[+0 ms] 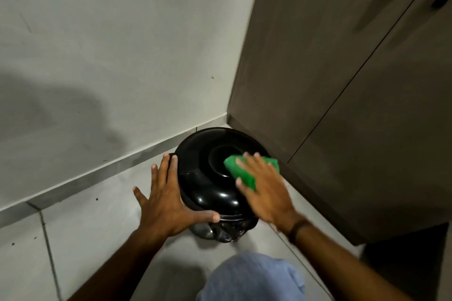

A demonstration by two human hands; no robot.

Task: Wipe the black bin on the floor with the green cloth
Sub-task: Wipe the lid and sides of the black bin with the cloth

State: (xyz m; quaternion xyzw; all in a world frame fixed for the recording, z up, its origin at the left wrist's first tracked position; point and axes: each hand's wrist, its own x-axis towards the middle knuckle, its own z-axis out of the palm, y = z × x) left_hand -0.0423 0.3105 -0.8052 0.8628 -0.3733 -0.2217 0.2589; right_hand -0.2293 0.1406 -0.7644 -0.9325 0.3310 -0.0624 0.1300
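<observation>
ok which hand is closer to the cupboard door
Right. The right hand presses the cloth on the bin lid's cupboard side; the left hand braces the bin's far side, near the wall.

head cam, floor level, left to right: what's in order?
Wall skirting → left hand braced on the bin's side → black bin → green cloth under the right hand on the lid → brown cabinet.
</observation>
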